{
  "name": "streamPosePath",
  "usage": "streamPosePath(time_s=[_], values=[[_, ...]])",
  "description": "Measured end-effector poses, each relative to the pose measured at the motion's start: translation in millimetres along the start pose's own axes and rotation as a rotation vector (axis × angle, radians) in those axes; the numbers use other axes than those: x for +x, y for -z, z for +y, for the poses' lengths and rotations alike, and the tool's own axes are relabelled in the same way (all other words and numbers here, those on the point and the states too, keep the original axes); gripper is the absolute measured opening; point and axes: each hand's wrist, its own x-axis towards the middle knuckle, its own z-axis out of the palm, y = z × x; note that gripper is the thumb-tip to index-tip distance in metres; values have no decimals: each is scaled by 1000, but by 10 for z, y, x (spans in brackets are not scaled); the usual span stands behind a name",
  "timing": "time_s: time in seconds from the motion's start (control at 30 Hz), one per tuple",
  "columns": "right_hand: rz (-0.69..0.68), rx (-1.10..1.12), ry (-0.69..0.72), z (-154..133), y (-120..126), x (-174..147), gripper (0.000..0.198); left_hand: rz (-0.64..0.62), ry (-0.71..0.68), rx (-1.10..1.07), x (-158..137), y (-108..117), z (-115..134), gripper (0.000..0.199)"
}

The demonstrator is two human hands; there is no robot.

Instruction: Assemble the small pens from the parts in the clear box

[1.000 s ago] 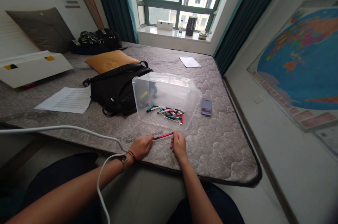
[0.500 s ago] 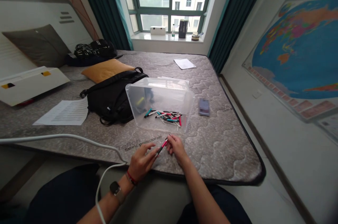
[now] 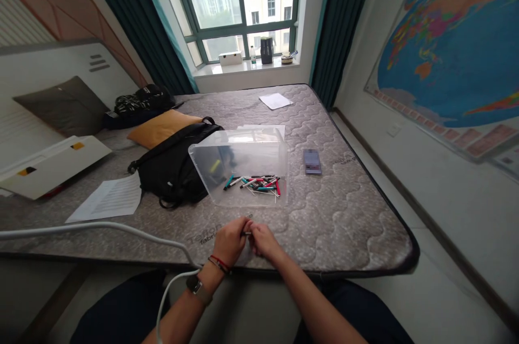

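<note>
My left hand (image 3: 230, 238) and my right hand (image 3: 263, 239) meet just above the front edge of the mattress. Both are closed around a pen (image 3: 247, 233); only a short dark piece of it shows between the fingers, and the rest is hidden. Behind my hands, a clear plastic box (image 3: 259, 156) lies on its side with the open face towards me. A heap of pens (image 3: 265, 184) in red, teal, white and black rests inside, among a few thin white sticks.
The grey mattress (image 3: 336, 225) carries a phone (image 3: 312, 161) right of the box, and a black backpack (image 3: 174, 165) and printed sheet (image 3: 107, 199) to the left. A white cable (image 3: 133, 227) runs across the left front edge. Farther back are a yellow cushion (image 3: 160, 126) and paper (image 3: 275, 100).
My hands have come together around the pen, whose red and black barrel showed earlier and is now mostly covered. The left fingers have closed. The camera view has tilted and shifted slightly.
</note>
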Motion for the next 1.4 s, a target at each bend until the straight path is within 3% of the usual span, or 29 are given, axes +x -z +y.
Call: streamPosePath(time_s=[0.1, 0.17, 0.27, 0.4, 0.63, 0.77, 1.03, 1.27, 1.4], values=[[125, -80, 22, -77, -24, 32, 65, -96, 133, 65, -9, -15, -138, 17], [127, -150, 88, -102, -72, 31, 68, -97, 145, 60, -35, -68, -194, 28], [129, -243, 178, -116, -122, 24, 62, -58, 60, 22, -97, -180, -234, 41], [171, -284, 165, -93, -89, 65, 54, -12, -9, -51, -151, -217, -294, 34], [-4, -96, 117, -33, -91, 163, 57, -107, 35, -17, -156, 88, -391, 20], [14, -122, 103, 6, -150, 176, 62, -126, -6, 21, -203, 188, -386, 28], [31, -127, 130, 16, -161, 152, 56, -180, 23, 5, -266, 200, -272, 38], [-27, -132, 38, -58, -136, 118, 57, -125, 101, -30, -356, 138, -294, 26], [-13, -161, 53, -79, -130, 108, 57, -114, 122, -5, -372, 116, -308, 25]])
